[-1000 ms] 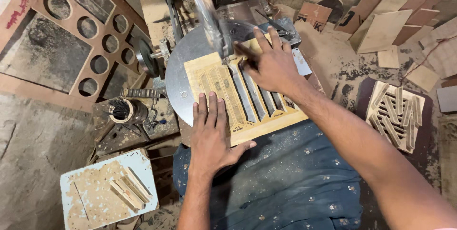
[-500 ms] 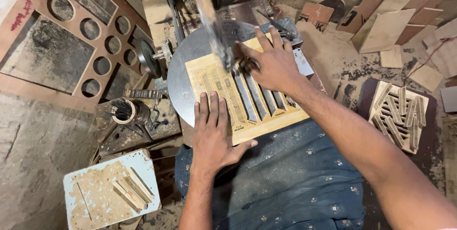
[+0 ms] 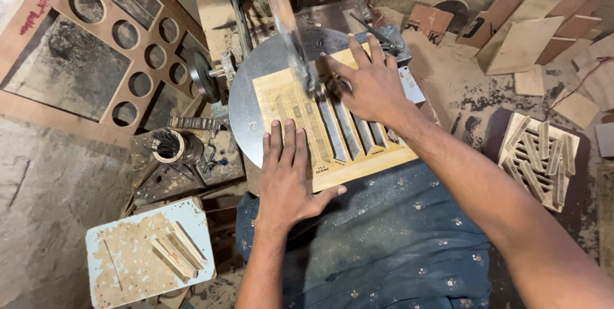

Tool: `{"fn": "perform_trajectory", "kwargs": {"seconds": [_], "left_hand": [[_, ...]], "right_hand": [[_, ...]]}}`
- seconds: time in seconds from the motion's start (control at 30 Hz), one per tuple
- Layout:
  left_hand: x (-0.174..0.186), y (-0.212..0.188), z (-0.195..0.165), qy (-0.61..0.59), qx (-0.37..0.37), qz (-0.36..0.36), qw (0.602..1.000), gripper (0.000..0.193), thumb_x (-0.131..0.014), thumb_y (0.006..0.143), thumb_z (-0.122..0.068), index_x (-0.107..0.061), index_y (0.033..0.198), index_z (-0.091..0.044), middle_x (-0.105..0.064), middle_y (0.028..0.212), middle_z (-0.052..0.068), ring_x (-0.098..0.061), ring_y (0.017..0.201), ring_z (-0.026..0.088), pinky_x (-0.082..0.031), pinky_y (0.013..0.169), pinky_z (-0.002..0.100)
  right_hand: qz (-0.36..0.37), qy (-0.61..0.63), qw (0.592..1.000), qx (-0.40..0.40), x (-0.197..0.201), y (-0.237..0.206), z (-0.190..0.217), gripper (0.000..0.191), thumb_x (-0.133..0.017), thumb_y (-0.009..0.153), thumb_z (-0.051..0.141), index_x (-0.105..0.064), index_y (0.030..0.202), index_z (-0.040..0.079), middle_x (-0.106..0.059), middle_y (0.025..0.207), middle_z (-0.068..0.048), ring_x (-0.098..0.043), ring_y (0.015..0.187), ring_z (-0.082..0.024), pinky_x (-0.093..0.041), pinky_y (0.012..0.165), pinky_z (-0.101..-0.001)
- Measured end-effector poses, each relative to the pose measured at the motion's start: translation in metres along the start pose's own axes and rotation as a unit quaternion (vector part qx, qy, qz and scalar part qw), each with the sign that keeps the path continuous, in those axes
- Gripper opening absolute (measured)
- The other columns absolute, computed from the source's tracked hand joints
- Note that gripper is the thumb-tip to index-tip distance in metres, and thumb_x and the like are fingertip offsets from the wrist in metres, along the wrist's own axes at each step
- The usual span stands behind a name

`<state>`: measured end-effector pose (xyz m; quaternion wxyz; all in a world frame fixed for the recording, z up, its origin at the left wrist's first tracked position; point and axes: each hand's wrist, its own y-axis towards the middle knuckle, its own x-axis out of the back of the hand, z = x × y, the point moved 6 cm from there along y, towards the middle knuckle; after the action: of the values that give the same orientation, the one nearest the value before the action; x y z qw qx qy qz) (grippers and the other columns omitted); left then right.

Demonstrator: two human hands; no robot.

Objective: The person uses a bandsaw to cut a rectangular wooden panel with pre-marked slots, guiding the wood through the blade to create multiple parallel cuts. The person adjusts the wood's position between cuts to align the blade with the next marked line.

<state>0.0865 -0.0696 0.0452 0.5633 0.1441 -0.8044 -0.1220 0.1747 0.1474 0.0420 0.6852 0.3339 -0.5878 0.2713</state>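
Hardly anything shifts vs earlier: I see left hand point(image 3: 288, 178) & right hand point(image 3: 371, 85) both flat, fingers spread, pressing slotted wood panel point(image 3: 332, 133) at frame centre, on round saw table point(image 3: 246, 104), under blade arm point(image 3: 291, 31).

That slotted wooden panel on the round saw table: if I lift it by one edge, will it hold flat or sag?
The panel looks thin and flat, so probably light and fairly stiff. The long slots leave narrow strips that may flex or snap. Both hands press it flat; it would likely slide easily on the smooth metal table.
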Motion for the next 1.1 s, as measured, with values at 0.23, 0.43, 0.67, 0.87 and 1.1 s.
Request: {"fn": "perform_trajectory", "kwargs": {"seconds": [0.23,0.43,0.67,0.87,1.1], "left_hand": [[0.001,0.004,-0.001,0.014,0.002,0.002,1.000,0.121,-0.074,0.072,-0.077,-0.043,0.142,0.018,-0.037,0.153,0.041,-0.027,0.149,0.057,-0.018,0.123,0.063],[0.002,0.005,0.002,-0.003,-0.004,-0.007,1.000,0.122,-0.074,0.072,-0.074,-0.043,0.145,0.018,-0.037,0.154,0.040,-0.029,0.149,0.055,-0.018,0.123,0.063],[-0.002,0.006,0.004,0.000,-0.002,-0.004,1.000,0.121,-0.074,0.073,-0.076,-0.043,0.145,0.017,-0.037,0.155,0.039,-0.027,0.149,0.056,-0.019,0.123,0.064],[-0.006,0.006,0.008,0.009,0.000,-0.004,1.000,0.122,-0.072,0.075,-0.078,-0.043,0.144,0.018,-0.038,0.153,0.040,-0.027,0.148,0.057,-0.019,0.123,0.064],[-0.003,0.008,0.007,0.002,-0.004,-0.013,1.000,0.120,-0.072,0.074,-0.076,-0.044,0.145,0.018,-0.040,0.154,0.040,-0.028,0.150,0.055,-0.018,0.124,0.063]], "right_hand": [[-0.023,0.006,1.000,0.001,-0.003,0.003,-0.003,0.057,-0.060,0.094,0.042,-0.053,0.151,0.039,-0.030,0.165,-0.024,-0.026,0.148,-0.051,-0.035,0.102,-0.0640],[-0.037,0.029,0.999,0.001,0.000,0.003,-0.001,0.056,-0.058,0.097,0.044,-0.053,0.152,0.039,-0.032,0.163,-0.025,-0.026,0.148,-0.052,-0.035,0.103,-0.0636],[-0.015,0.032,0.999,-0.014,0.001,0.007,-0.001,0.057,-0.056,0.097,0.046,-0.049,0.154,0.042,-0.031,0.164,-0.024,-0.023,0.148,-0.052,-0.033,0.104,-0.0663],[-0.020,0.009,1.000,-0.003,-0.007,0.010,-0.005,0.055,-0.055,0.098,0.048,-0.052,0.152,0.038,-0.031,0.163,-0.025,-0.023,0.148,-0.052,-0.031,0.106,-0.0677],[-0.020,0.013,1.000,-0.005,-0.009,0.012,-0.007,0.054,-0.056,0.097,0.044,-0.056,0.150,0.034,-0.032,0.164,-0.023,-0.024,0.148,-0.052,-0.033,0.105,-0.0676]]}}
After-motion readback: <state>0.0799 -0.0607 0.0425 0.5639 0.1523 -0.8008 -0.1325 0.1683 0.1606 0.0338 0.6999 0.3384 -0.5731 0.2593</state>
